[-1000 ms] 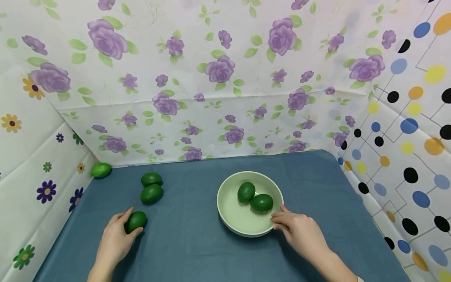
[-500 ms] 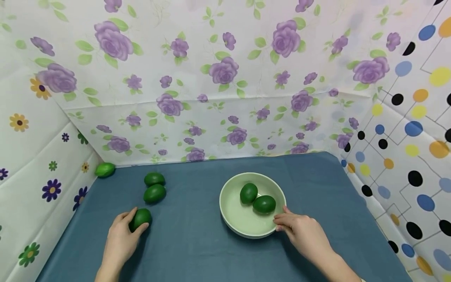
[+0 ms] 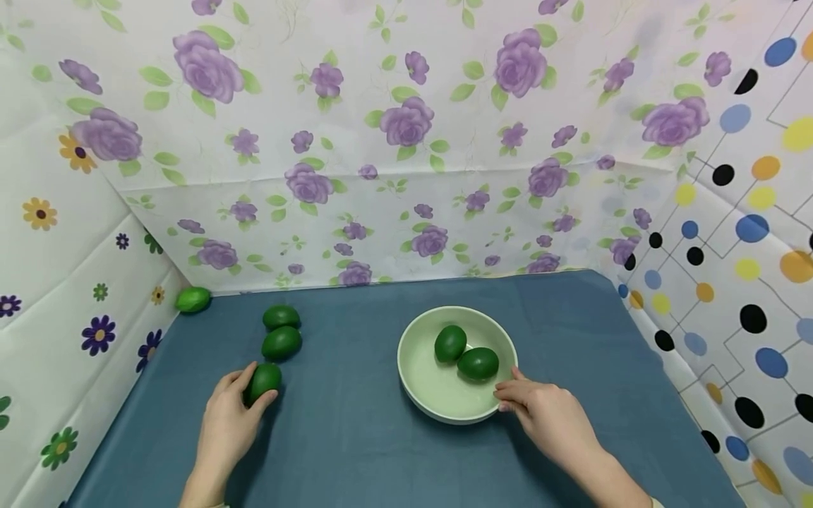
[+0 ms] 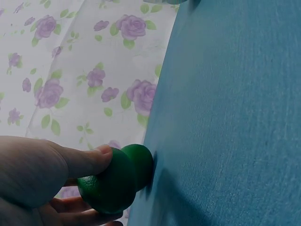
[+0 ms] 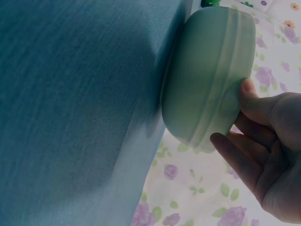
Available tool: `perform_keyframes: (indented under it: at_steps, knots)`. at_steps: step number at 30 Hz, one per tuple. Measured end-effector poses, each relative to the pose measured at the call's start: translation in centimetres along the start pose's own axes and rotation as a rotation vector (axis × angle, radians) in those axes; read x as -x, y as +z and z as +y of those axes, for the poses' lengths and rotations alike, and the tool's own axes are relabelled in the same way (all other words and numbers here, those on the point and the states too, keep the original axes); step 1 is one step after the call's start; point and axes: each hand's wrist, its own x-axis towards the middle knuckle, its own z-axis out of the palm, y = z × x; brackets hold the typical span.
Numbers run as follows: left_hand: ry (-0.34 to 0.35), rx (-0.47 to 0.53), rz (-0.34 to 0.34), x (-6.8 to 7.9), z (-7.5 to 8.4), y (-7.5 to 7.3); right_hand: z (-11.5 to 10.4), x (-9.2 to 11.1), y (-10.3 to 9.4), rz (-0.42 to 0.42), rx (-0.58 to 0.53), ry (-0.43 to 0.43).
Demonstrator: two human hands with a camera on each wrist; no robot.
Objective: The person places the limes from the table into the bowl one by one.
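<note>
My left hand holds a dark green avocado between thumb and fingers, at the left of the blue cloth. In the left wrist view, the held avocado looks just above the cloth, partly covering another avocado. Two avocados lie close together beyond this hand, the nearer one and the farther one. My right hand pinches the near right rim of a pale green bowl. Inside the bowl rest two avocados, one upright-looking and one sideways.
A brighter green, lime-like fruit sits in the far left corner. Blue cloth covers the table between the hands. Flower-patterned sheets stand behind and at the left, and a dotted sheet stands at the right.
My left hand has carried its avocado away from me and slightly right, closer to the two avocados. My right hand stays on the bowl. The head view has shifted slightly.
</note>
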Motion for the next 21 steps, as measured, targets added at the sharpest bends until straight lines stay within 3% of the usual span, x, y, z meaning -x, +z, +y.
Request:
perform_keyframes:
  at_steps: [21]
  knots:
    - [0.068, 0.043, 0.053, 0.18, 0.49, 0.81, -0.01, -0.15, 0.01, -0.009, 0.025, -0.028]
